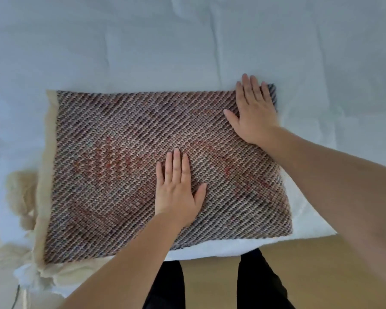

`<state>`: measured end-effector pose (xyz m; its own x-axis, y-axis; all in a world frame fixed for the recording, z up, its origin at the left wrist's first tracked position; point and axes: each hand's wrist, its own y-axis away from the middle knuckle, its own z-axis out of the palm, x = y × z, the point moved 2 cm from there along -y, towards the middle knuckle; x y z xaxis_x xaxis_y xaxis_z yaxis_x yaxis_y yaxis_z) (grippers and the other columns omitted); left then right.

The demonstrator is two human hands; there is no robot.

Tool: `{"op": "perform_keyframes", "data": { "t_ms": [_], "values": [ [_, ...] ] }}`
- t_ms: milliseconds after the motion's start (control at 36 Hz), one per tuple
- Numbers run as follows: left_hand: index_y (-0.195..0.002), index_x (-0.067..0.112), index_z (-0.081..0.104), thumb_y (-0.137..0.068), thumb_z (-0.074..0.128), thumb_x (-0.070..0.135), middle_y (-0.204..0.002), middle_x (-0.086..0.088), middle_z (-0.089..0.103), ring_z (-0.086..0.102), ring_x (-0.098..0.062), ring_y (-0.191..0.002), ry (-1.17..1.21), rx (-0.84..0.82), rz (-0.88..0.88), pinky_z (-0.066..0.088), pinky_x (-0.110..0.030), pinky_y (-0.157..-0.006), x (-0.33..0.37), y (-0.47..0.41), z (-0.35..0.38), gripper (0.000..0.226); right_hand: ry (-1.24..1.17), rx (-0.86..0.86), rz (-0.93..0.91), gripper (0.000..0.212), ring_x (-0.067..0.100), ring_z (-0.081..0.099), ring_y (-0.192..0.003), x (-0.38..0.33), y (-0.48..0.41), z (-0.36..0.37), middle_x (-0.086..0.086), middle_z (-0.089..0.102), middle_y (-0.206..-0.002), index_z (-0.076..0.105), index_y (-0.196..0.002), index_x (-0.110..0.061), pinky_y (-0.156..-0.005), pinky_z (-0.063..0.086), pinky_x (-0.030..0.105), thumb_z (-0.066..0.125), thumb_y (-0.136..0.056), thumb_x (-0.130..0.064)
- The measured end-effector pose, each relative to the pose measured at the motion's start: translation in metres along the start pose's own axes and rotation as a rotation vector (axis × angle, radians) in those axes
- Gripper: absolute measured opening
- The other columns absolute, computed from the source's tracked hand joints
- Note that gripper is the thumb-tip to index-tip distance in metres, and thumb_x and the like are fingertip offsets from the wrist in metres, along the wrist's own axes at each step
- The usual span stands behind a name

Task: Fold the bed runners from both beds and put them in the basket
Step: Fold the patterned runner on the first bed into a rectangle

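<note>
A white bed sheet (187, 41), softly creased, spreads out ahead of me. A cream fluffy cloth (20, 192) bunches along the left, touching the runner's left edge. Below the bed's near edge I see tan floor (321, 268) and my dark trouser legs (165, 286). Only my own arms cross over the runner.

The folded bed runner (112, 175) lies flat on the sheet near the bed's edge. It is a rectangle with its long side running left to right, tilted slightly. It is a coarse weave of diagonal brown and pale ribs, with faint red marks.

My left hand (177, 190) presses flat on its middle, fingers straight. My right hand (254, 114) lies flat on the far right corner, with the fingertips over the far edge.
</note>
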<state>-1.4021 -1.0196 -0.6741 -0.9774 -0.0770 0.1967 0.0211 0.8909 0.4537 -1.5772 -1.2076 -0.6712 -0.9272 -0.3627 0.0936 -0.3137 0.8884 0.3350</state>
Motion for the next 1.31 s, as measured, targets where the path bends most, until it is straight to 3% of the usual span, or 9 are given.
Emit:
{"op": "perform_keyframes", "data": {
  "t_ms": [306, 528, 778, 889, 1000, 1139, 1222, 1278, 1306],
  "values": [
    [-0.143, 0.013, -0.023, -0.096, 0.006, 0.051, -0.153, -0.004, -0.029, -0.032, -0.02, -0.139, 0.01, -0.035, 0.246, -0.02, -0.046, -0.113, 0.114, -0.011, 0.017, 0.067, -0.049, 0.041, -0.141, 0.077, 0.028, -0.01, -0.148, 0.032, 0.004, -0.001, 0.016, -0.008, -0.16, 0.0, -0.152, -0.004, -0.12, -0.006, 0.044, 0.012, -0.097, -0.056],
    [-0.141, 0.011, -0.024, -0.097, 0.003, 0.048, -0.153, -0.004, -0.028, -0.033, -0.018, -0.138, -0.022, -0.071, 0.242, -0.022, -0.042, -0.112, 0.174, 0.005, 0.046, 0.063, -0.03, 0.023, -0.326, 0.079, 0.028, -0.012, -0.148, 0.043, 0.009, 0.001, 0.015, -0.011, -0.16, -0.004, -0.152, -0.005, -0.12, -0.006, 0.045, 0.012, -0.097, -0.058],
    [-0.145, 0.013, -0.022, -0.1, 0.005, 0.042, -0.153, -0.002, -0.028, -0.033, -0.015, -0.138, 0.055, -0.155, 0.215, -0.019, -0.035, -0.114, 0.185, 0.056, 0.057, 0.06, -0.021, -0.035, -0.452, 0.079, 0.027, -0.016, -0.147, 0.052, 0.065, 0.025, 0.015, -0.014, -0.16, -0.007, -0.152, -0.004, -0.12, -0.006, 0.044, 0.008, -0.095, -0.058],
    [-0.146, 0.016, -0.018, -0.092, -0.011, 0.044, -0.154, 0.001, -0.026, -0.028, -0.014, -0.141, 0.109, -0.168, 0.221, -0.019, -0.033, -0.114, 0.185, 0.073, 0.061, 0.061, -0.032, -0.046, -0.475, 0.078, 0.027, -0.016, -0.147, 0.056, 0.084, 0.038, 0.016, -0.014, -0.16, -0.004, -0.153, -0.006, -0.12, -0.006, 0.044, 0.008, -0.096, -0.058],
    [-0.15, 0.016, -0.007, -0.098, 0.002, 0.039, -0.154, 0.003, -0.023, -0.026, -0.011, -0.141, 0.175, -0.077, 0.184, -0.02, -0.031, -0.114, 0.187, 0.065, 0.059, 0.058, -0.313, 0.026, -0.306, 0.069, 0.031, -0.009, -0.148, 0.063, 0.064, 0.025, 0.016, -0.013, -0.16, 0.004, -0.154, -0.012, -0.12, 0.004, 0.042, 0.028, -0.1, -0.048],
    [-0.152, 0.019, 0.003, -0.099, 0.015, 0.038, -0.159, -0.005, -0.011, -0.02, -0.016, -0.144, 0.185, 0.008, 0.171, -0.017, -0.034, -0.115, 0.193, 0.049, 0.056, 0.057, -0.724, 0.108, -0.037, 0.068, 0.03, 0.038, -0.135, 0.068, 0.038, -0.001, 0.014, 0.02, -0.154, 0.019, -0.151, -0.011, -0.107, 0.036, 0.037, 0.055, -0.094, -0.023],
    [-0.152, 0.023, 0.008, -0.099, 0.024, 0.039, -0.159, -0.012, -0.01, -0.016, -0.027, -0.145, 0.159, 0.026, 0.16, -0.014, -0.042, -0.116, 0.198, 0.043, 0.05, 0.057, -0.922, 0.082, 0.122, 0.066, 0.021, 0.057, -0.101, 0.071, 0.026, -0.014, 0.002, 0.051, -0.118, 0.028, -0.144, -0.013, -0.085, 0.044, 0.029, 0.06, -0.088, -0.019],
    [-0.151, 0.028, 0.005, -0.097, 0.029, 0.043, -0.157, -0.015, -0.019, -0.021, -0.033, -0.143, 0.139, -0.006, 0.14, -0.014, -0.049, -0.115, 0.203, 0.038, 0.046, 0.061, -1.092, -0.036, 0.232, 0.059, 0.017, 0.056, -0.09, 0.072, 0.018, -0.018, -0.006, 0.049, -0.093, 0.037, -0.134, -0.011, -0.081, 0.048, 0.03, 0.064, -0.082, -0.017],
    [-0.15, 0.03, 0.005, -0.095, 0.032, 0.046, -0.155, -0.017, -0.023, -0.024, -0.035, -0.141, 0.122, -0.019, 0.123, -0.013, -0.053, -0.114, 0.205, 0.036, 0.044, 0.063, -1.141, -0.084, 0.254, 0.051, 0.019, 0.058, -0.093, 0.073, 0.014, -0.02, -0.005, 0.051, -0.092, 0.044, -0.123, -0.011, -0.085, 0.051, 0.035, 0.066, -0.077, -0.017]
  ]
}}
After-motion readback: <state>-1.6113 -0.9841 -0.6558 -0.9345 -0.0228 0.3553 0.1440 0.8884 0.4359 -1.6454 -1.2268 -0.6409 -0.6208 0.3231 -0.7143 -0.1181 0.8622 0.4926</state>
